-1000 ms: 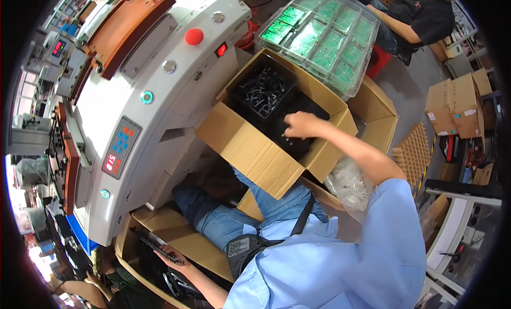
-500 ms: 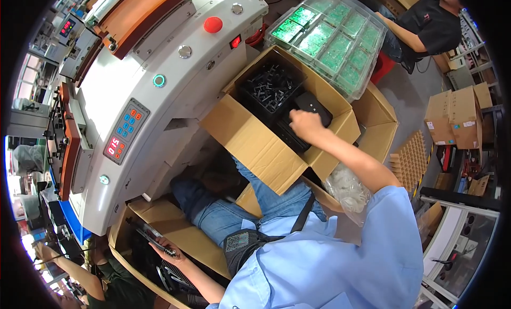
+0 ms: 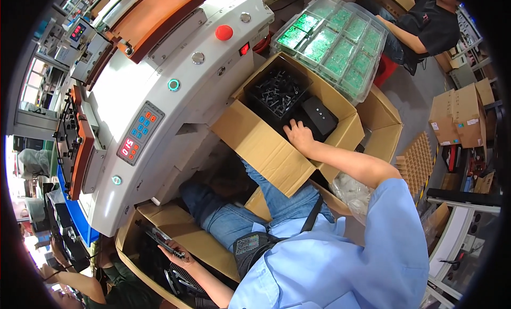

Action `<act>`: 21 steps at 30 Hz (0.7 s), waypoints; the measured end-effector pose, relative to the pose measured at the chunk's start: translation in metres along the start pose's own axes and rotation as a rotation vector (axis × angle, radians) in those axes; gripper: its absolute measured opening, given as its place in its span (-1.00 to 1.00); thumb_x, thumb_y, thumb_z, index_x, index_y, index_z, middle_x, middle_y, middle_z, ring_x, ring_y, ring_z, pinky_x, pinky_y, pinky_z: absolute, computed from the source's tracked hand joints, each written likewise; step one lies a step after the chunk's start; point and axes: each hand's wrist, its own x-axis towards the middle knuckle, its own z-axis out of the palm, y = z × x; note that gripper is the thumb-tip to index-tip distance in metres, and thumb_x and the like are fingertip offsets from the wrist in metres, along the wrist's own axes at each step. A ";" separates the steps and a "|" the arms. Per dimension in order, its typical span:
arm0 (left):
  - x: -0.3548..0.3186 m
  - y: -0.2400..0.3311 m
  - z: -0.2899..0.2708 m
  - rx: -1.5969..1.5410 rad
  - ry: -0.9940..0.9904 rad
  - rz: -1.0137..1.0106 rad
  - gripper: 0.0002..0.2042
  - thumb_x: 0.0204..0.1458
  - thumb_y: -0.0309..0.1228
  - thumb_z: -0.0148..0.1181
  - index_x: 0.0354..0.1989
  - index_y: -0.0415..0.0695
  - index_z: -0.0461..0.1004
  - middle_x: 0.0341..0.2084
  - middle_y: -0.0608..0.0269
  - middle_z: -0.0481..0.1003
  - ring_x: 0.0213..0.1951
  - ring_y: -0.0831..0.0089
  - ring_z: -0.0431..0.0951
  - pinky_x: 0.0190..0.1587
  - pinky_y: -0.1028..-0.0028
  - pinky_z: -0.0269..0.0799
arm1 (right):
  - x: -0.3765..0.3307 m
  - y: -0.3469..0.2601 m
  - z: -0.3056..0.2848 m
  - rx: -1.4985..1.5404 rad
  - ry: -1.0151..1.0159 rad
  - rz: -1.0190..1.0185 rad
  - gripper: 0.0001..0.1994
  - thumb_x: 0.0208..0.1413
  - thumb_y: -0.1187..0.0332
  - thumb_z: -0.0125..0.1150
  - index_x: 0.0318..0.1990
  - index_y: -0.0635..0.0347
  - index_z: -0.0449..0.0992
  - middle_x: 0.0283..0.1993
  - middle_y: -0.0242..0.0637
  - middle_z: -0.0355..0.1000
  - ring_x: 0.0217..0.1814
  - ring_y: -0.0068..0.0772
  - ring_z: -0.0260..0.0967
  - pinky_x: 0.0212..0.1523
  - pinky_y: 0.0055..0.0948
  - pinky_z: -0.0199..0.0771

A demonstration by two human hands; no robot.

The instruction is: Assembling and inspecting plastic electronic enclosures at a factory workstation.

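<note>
My left hand, at the lower left, is closed on a long, narrow black plastic part, held over an open carton of dark parts. My right hand reaches into a second cardboard box, its fingers apart and bent down onto the black pieces there. Whatever lies under those fingertips is hidden. Just beyond them sit a black block-like part with small holes and a black bin of small black pieces.
A white machine with a red button and orange-brown plates curves along the left. Clear trays of green circuit boards stand behind the box. One co-worker sits at far right; another person's arm shows lower left.
My right hand has dropped lower into the box and a little toward me, its fingers spreading from a closed shape. My left hand still holds the black part. The whole view has shifted slightly.
</note>
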 end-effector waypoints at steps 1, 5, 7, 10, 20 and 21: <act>0.001 0.000 -0.001 -0.001 -0.004 -0.013 -0.70 0.14 -0.25 0.14 -0.25 -0.31 0.36 -0.47 0.30 0.37 -0.50 0.61 0.33 -0.46 0.70 0.38 | 0.001 0.002 0.001 -0.004 -0.002 -0.017 -0.72 -0.05 0.34 0.06 -0.12 0.08 0.41 -0.11 -0.07 0.28 -0.12 -0.10 0.33 -0.40 -0.33 0.50; 0.006 0.007 -0.009 -0.031 -0.237 -0.161 -0.71 0.17 -0.32 0.10 -0.11 -0.31 0.33 -0.35 0.19 0.41 -0.36 0.53 0.42 -0.30 0.62 0.44 | 0.002 0.003 0.003 0.001 0.026 -0.085 -0.72 -0.05 0.33 0.05 -0.12 0.09 0.42 -0.05 -0.03 0.27 -0.06 -0.04 0.29 -0.30 -0.29 0.50; 0.004 0.002 -0.003 -0.019 -0.119 -0.081 -0.71 0.16 -0.29 0.11 -0.17 -0.31 0.35 -0.41 0.25 0.39 -0.43 0.57 0.37 -0.37 0.66 0.41 | 0.003 0.004 0.004 0.015 0.033 -0.122 -0.72 -0.05 0.33 0.07 -0.13 0.09 0.43 -0.02 -0.01 0.26 -0.03 -0.04 0.27 -0.26 -0.25 0.49; 0.003 0.001 -0.001 -0.023 -0.004 -0.017 -0.71 0.15 -0.26 0.13 -0.23 -0.30 0.37 -0.46 0.31 0.38 -0.49 0.61 0.32 -0.45 0.70 0.37 | 0.006 0.006 0.006 0.109 -0.030 -0.150 -0.69 -0.04 0.35 0.07 -0.07 0.09 0.40 0.06 0.07 0.23 0.00 0.04 0.27 -0.20 -0.17 0.48; 0.004 0.000 -0.005 0.020 0.011 0.041 -0.70 0.15 -0.29 0.13 -0.13 -0.29 0.35 -0.41 0.27 0.40 -0.47 0.59 0.35 -0.44 0.70 0.39 | 0.010 0.028 -0.032 0.561 -0.451 0.048 -0.43 -0.03 0.35 0.16 0.15 0.18 0.09 -0.12 0.23 0.38 -0.03 0.23 0.38 -0.01 -0.08 0.39; 0.003 0.001 -0.006 0.017 0.018 0.052 -0.70 0.15 -0.29 0.13 -0.13 -0.29 0.35 -0.41 0.27 0.40 -0.47 0.59 0.35 -0.44 0.70 0.39 | 0.013 0.034 -0.060 0.741 -0.444 0.113 -0.39 -0.08 0.38 0.22 0.14 0.22 0.08 -0.07 0.26 0.37 0.02 0.25 0.34 0.01 -0.09 0.37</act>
